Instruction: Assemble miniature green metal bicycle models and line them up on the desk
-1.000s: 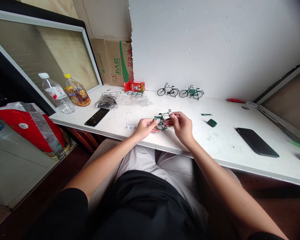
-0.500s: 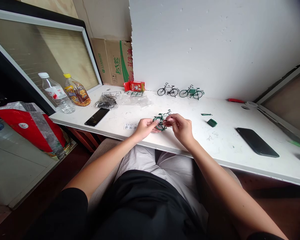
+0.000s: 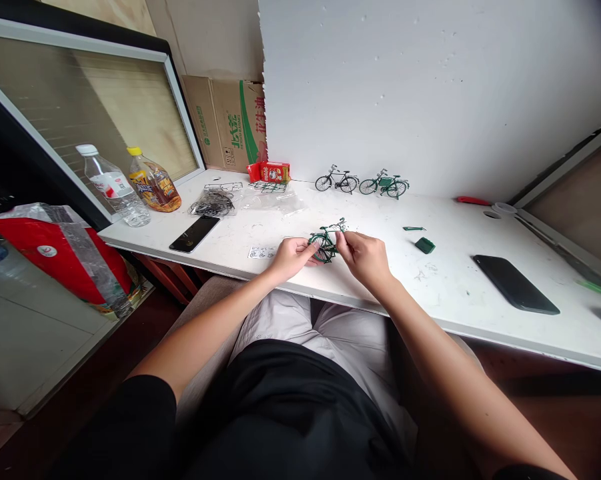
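Note:
A green model bicycle [image 3: 323, 245] is held upright over the table's front edge. My left hand [image 3: 294, 257] pinches its rear wheel between thumb and fingers. My right hand [image 3: 364, 255] is closed at the front end of the bicycle, its thumb and curled fingers covering the front wheel area, with the handlebar showing above. To the right of my right hand lie a small green box-shaped part [image 3: 425, 245] and a thin green strip [image 3: 414, 229]. A slip printed with little bicycle pictures [image 3: 261, 253] lies left of my left hand.
A black model bicycle [image 3: 336, 180] and a finished-looking green one [image 3: 384, 184] stand against the white board. A phone [image 3: 195, 234], bagged dark parts [image 3: 213, 203], two bottles [image 3: 155, 183] and a red packet [image 3: 270, 172] are at left. A black slab-like device [image 3: 515, 285] lies at right.
My right hand has shifted slightly right and its fingers have curled in around the bicycle's front. The bicycle has moved a little right; my left hand stays on the wheel.

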Demonstrator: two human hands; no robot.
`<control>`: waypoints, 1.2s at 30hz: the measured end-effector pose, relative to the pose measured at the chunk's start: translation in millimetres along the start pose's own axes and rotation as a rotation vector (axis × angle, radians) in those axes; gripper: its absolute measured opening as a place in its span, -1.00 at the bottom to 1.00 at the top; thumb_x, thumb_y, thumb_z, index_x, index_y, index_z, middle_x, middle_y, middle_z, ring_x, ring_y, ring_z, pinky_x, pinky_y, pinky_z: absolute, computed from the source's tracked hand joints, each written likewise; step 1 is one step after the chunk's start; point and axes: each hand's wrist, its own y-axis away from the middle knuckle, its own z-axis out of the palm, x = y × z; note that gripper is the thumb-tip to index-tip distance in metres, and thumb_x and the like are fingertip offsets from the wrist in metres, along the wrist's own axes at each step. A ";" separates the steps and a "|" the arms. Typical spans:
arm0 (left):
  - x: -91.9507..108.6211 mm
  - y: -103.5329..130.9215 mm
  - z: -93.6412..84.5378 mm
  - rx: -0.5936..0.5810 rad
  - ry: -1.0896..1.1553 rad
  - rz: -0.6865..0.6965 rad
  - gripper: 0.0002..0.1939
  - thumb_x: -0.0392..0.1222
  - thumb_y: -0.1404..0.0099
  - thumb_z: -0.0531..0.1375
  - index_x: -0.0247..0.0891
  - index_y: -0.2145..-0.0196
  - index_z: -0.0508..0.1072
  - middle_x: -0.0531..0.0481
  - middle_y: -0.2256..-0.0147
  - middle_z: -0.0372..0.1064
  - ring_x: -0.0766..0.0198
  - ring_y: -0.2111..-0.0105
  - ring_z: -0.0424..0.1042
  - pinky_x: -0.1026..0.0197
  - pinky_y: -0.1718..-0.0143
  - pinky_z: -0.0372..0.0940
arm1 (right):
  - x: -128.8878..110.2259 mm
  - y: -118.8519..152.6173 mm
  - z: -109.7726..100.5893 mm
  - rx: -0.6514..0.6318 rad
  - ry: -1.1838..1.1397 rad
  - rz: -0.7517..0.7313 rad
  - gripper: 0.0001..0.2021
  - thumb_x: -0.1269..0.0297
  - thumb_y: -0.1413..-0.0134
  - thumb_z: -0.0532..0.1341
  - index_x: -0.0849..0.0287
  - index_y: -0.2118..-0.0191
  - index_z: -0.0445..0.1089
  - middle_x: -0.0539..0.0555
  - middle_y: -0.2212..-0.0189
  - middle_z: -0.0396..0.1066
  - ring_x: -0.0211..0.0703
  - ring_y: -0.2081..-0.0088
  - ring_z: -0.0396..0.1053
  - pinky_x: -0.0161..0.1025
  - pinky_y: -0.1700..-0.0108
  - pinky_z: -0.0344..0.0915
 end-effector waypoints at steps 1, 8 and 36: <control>-0.8 0.0 0.3 0.001 -0.002 0.003 -0.42 0.30 -0.22 0.41 -0.38 0.28 0.54 -0.22 0.33 0.64 0.08 0.36 0.68 0.13 0.28 0.58 | -1.3 -0.4 -1.7 -0.023 0.034 -0.002 -0.41 -0.03 -0.56 -0.14 0.10 0.47 0.31 0.11 0.53 0.46 -0.16 0.53 0.26 -0.18 0.40 -0.05; -0.7 0.2 1.7 0.021 -0.004 0.027 -0.42 0.32 -0.19 0.41 -0.35 0.31 0.55 -0.21 0.31 0.65 0.07 0.35 0.67 0.08 0.26 0.58 | -14.2 -7.0 -25.7 -0.234 0.155 0.021 -0.65 0.11 -0.50 -0.03 0.12 0.25 0.39 0.13 0.44 0.53 -0.08 0.51 0.32 -0.19 0.40 -0.14; -0.9 1.7 0.6 0.014 -0.006 0.040 -0.43 0.31 -0.22 0.40 -0.36 0.31 0.54 -0.21 0.29 0.65 0.08 0.34 0.69 0.12 0.26 0.60 | -9.0 -8.4 -31.2 -0.310 0.074 0.035 -0.44 -0.04 -0.51 -0.02 0.12 0.50 0.36 0.13 0.53 0.47 -0.13 0.52 0.28 -0.17 0.39 -0.07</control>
